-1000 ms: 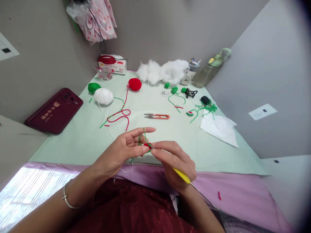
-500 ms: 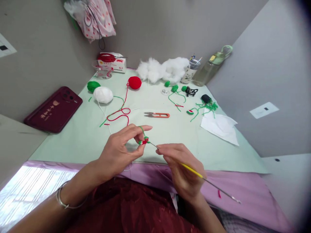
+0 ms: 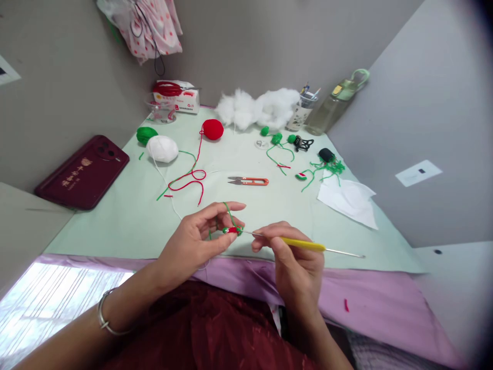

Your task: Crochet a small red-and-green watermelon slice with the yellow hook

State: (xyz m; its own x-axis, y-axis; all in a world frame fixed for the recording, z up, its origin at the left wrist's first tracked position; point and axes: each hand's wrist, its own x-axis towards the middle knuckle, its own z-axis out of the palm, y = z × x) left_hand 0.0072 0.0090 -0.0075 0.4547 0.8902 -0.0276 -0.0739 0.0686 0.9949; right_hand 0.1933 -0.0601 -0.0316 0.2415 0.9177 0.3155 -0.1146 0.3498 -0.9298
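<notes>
Between the thumb and fingers of my left hand [image 3: 198, 231] is a small red, green and white crochet piece [image 3: 232, 230]. A strand of green yarn [image 3: 228, 209] runs from it up over my raised index finger. My right hand [image 3: 295, 257] grips a crochet hook [image 3: 302, 244] by its yellow handle. One metal end of the hook meets the right edge of the piece; whether its tip is inside a stitch is too small to tell. The other metal end points right, over the table's front part.
Orange thread snips [image 3: 248, 181] lie ahead of my hands. Red [image 3: 213, 129], white [image 3: 162, 149] and green yarn balls [image 3: 147, 135] sit behind left. White stuffing [image 3: 256, 109], a pen cup [image 3: 300, 113] and a bottle [image 3: 333, 105] stand at the back. A phone [image 3: 82, 172] lies left, white paper [image 3: 346, 201] right.
The crochet hook has swung from a steep slant to nearly level, its free end rising. My right hand has turned with it. The crochet piece has shifted slightly right and down.
</notes>
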